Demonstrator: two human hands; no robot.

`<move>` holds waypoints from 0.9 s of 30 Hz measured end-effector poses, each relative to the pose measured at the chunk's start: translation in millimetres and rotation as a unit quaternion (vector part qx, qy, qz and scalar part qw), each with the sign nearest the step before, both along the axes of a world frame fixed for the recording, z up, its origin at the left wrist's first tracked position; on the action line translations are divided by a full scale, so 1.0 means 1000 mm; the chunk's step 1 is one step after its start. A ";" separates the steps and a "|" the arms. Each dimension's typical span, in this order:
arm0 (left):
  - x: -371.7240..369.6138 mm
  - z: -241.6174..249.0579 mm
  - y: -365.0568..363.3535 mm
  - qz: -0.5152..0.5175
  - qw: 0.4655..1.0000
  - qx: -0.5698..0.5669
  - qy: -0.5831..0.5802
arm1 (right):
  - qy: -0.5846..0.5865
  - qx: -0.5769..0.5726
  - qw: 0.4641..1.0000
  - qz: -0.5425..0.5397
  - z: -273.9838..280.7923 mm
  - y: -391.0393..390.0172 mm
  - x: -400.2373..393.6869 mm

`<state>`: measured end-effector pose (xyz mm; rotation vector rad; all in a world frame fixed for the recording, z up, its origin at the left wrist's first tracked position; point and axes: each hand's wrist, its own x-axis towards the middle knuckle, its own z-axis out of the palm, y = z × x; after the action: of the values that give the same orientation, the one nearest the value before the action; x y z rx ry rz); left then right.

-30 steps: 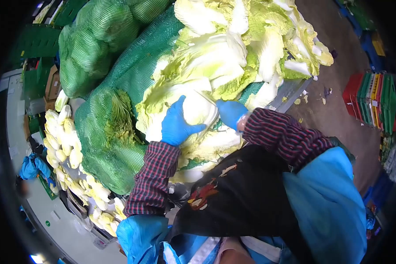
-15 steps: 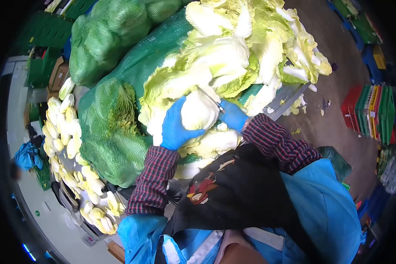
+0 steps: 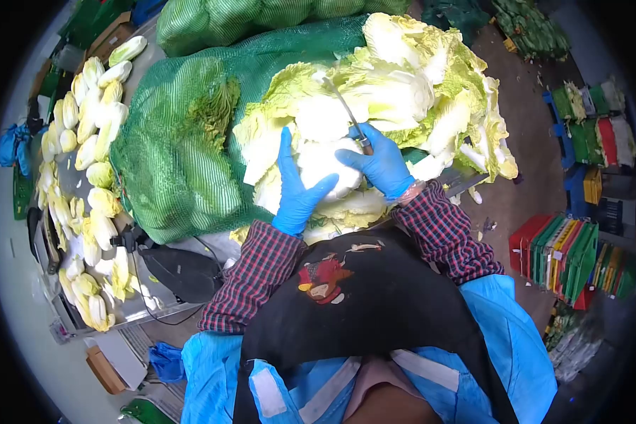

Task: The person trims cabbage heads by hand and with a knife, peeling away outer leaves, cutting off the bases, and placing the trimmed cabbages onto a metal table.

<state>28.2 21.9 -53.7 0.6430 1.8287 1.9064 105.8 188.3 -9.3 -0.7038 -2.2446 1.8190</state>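
A pale, trimmed napa cabbage (image 3: pixel 320 157) lies in front of me with its white base toward me. My left hand (image 3: pixel 297 191), in a blue glove, cups its left and near side, thumb and fingers spread around it. In my blue-gloved right hand (image 3: pixel 383 164) is a knife (image 3: pixel 348 112), its blade pointing up and away to the left over the cabbage. The right thumb touches the cabbage's right side. Loose outer cabbage leaves (image 3: pixel 445 92) are heaped behind and to the right. Part of the cabbage is hidden among them.
A green net bag (image 3: pixel 177 177) of cabbages lies to the left, and another net bag (image 3: pixel 261 21) is behind. Several trimmed cabbages (image 3: pixel 88 141) cover the metal table at far left. A black bag-like object (image 3: pixel 180 272) rests near its edge. Stacked crates (image 3: pixel 555 254) stand at right.
My view has shifted, showing more of the table at left. The right hand has turned, and the knife now points up and away with its thumb on the cabbage. The left hand's fingers have spread wider.
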 end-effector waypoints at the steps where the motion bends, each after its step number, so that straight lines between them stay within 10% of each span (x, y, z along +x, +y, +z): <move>1: 0.002 -0.002 0.000 0.010 1.000 0.023 0.001 | 0.000 -0.003 1.000 -0.008 -0.007 0.004 0.000; 8: 0.000 -0.009 -0.007 -0.005 0.997 -0.013 0.080 | -0.122 0.134 0.978 -0.103 -0.046 0.102 -0.004; 11: -0.003 -0.005 -0.004 -0.005 0.998 0.008 0.054 | 0.030 0.096 0.993 -0.060 0.017 0.058 -0.002; 19: 0.010 -0.005 0.004 -0.049 0.996 -0.021 0.070 | -0.044 0.067 0.977 0.198 0.019 0.024 -0.036; 22: 0.036 -0.009 0.010 -0.048 0.980 -0.070 0.181 | -0.002 0.359 0.901 0.244 0.001 0.010 -0.057; 25: 0.036 -0.002 0.009 -0.026 0.964 -0.116 0.239 | -0.138 0.307 0.914 0.225 -0.021 0.022 -0.083; 27: 0.022 0.008 0.008 0.008 0.954 -0.115 0.278 | 0.007 0.129 0.985 0.115 -0.047 0.047 -0.085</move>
<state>50.6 29.4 -45.5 1.1724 2.3490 1.5814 20.6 235.2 -56.4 -0.3993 -2.5798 1.5682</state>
